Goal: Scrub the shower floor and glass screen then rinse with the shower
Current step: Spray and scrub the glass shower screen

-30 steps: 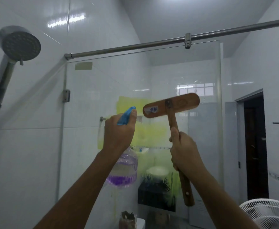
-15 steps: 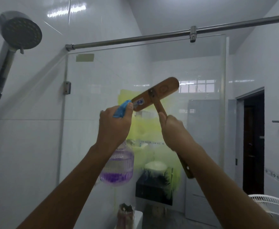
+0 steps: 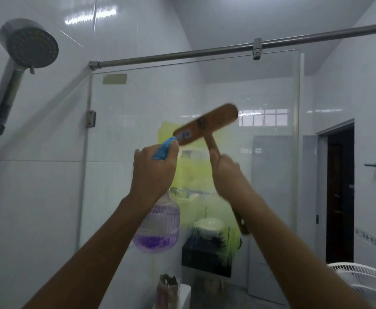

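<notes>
Right hand (image 3: 224, 169) gripping wooden brush (image 3: 206, 124) (blurred), left hand (image 3: 154, 172) holding spray bottle (image 3: 158, 228)

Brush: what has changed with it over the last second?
The right hand swung the wooden brush leftward over the glass screen, tilting its head until its left end nears the nozzle of the spray bottle. Grips unchanged: left hand holds the bottle, right hand the handle.

Dim, cool bluish light fills the room. Lamp glare streaks the wall tiles (image 3: 89, 17) at upper left; a bright window (image 3: 264, 118) glows in the glass screen (image 3: 138, 112), centre right. Wooden brush (image 3: 207, 124) and right hand (image 3: 226, 168) smear with motion blur.
</notes>
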Action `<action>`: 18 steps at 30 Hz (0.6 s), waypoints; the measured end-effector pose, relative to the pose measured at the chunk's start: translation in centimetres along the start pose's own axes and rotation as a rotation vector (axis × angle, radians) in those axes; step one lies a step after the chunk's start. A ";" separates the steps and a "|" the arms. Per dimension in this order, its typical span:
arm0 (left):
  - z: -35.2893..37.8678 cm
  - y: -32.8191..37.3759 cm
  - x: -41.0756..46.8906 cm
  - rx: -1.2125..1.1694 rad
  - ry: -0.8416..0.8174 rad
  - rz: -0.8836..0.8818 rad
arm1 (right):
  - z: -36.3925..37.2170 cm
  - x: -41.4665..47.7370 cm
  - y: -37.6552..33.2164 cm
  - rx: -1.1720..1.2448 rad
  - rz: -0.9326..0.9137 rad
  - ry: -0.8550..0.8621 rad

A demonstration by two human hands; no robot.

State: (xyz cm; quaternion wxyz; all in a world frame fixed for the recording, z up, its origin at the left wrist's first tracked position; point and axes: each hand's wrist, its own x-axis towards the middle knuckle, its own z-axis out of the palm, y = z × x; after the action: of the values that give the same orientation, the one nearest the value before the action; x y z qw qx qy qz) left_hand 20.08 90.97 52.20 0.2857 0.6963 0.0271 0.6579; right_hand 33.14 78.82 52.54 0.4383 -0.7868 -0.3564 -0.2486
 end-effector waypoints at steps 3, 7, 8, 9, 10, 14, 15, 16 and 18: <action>-0.5 -0.2 -0.9 0.010 -0.001 -0.003 | 3.1 -6.4 3.1 0.037 0.051 -0.123; -0.5 0.0 -1.2 0.023 -0.001 -0.007 | 2.0 -3.5 0.7 0.032 0.007 -0.073; -0.5 0.1 -1.1 0.019 -0.003 -0.015 | 1.3 -1.6 -0.4 0.035 0.000 -0.034; -0.5 0.1 -1.0 0.015 -0.001 -0.020 | 0.3 0.2 -1.7 0.045 -0.003 -0.009; -0.4 0.1 -1.0 0.014 0.000 -0.025 | -0.4 1.8 -2.7 0.061 -0.004 0.005; -0.7 0.2 -0.6 0.020 0.008 -0.057 | 0.1 2.4 -3.1 0.098 0.006 -0.011; -0.9 0.1 -0.7 0.028 0.008 -0.063 | 1.1 0.5 -2.2 0.081 0.014 -0.035; -1.1 0.0 -0.8 0.036 0.006 -0.063 | 2.3 -1.5 -0.9 0.075 0.015 -0.061; -1.5 -0.4 -1.2 0.060 0.001 -0.060 | 4.2 -5.7 1.3 0.074 0.025 -0.134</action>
State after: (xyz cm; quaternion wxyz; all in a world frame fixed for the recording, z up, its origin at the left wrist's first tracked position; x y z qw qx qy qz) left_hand 18.65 91.33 50.91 0.2843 0.7032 0.0675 0.6482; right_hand 31.00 80.05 45.79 0.4451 -0.7893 -0.3842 -0.1765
